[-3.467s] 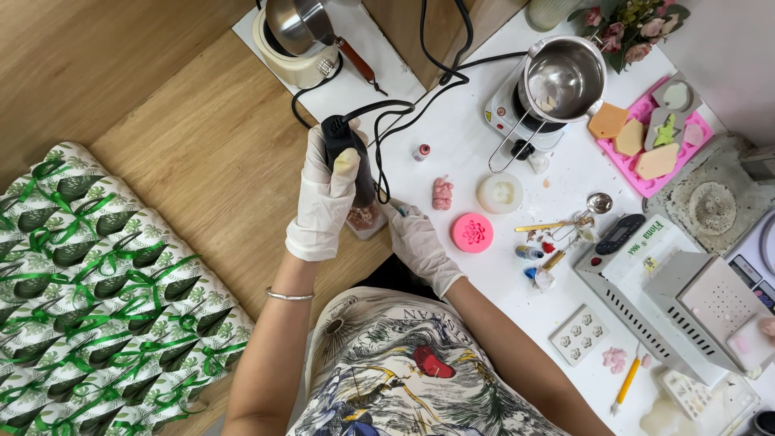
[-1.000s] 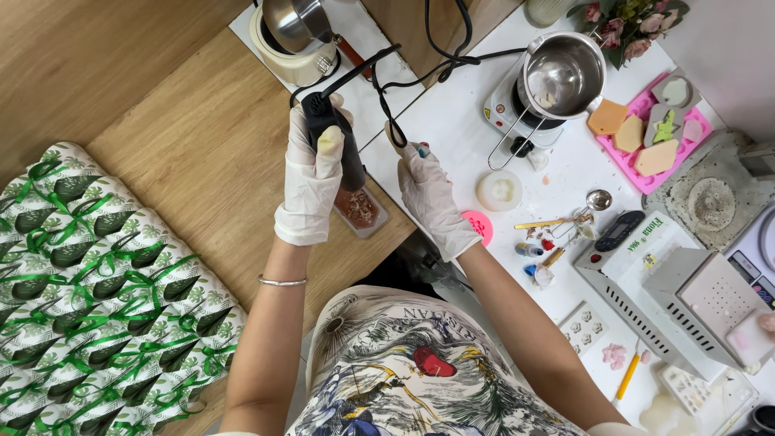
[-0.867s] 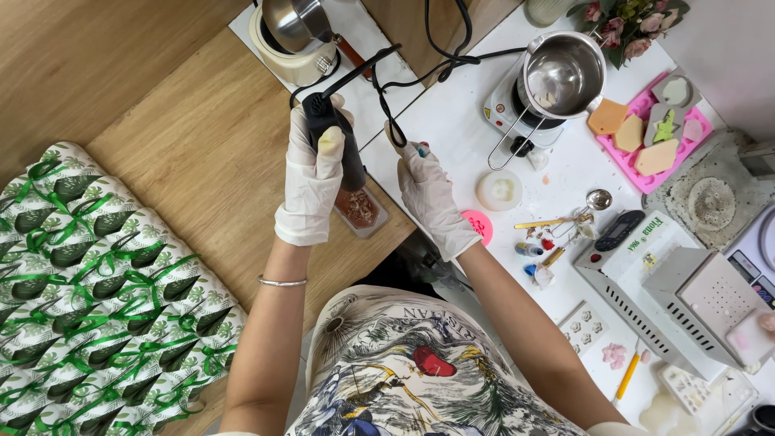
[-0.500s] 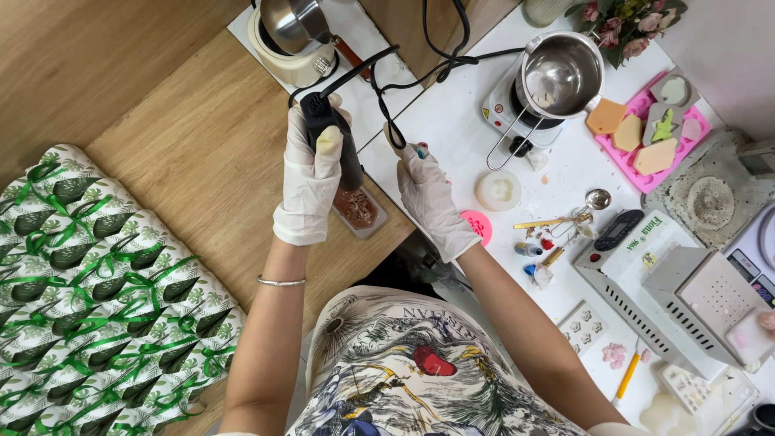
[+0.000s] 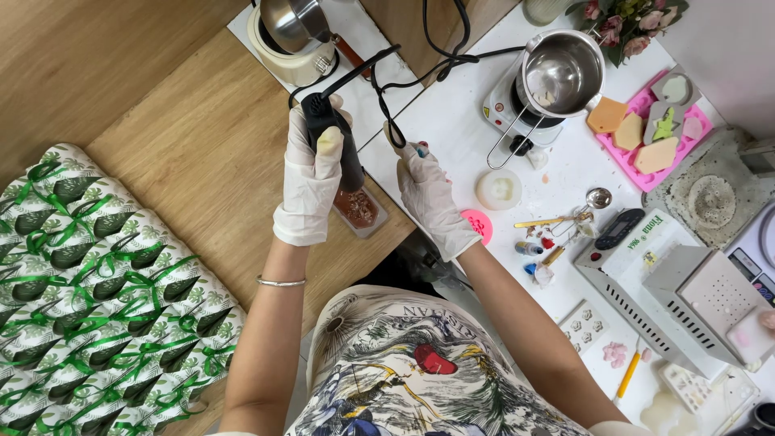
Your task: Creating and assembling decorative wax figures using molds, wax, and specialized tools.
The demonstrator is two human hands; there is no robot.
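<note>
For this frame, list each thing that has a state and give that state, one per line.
Left hand: gloved, gripping the black heat tool.
Black heat tool: held nozzle-down over the clear mould.
Clear mould: holds brownish material, at the table edge.
Right hand: gloved, holding a small item.
Steel pitcher: on the hotplate, nearly empty.
Pink mould tray: holds cast pieces.

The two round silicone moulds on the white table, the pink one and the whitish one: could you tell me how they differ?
The pink mould is vivid and lies half hidden behind the right hand; the whitish mould is pale, translucent and fully in view. The whitish mould also lies nearer the steel pot. Both are round and lie flat on the table.
</note>
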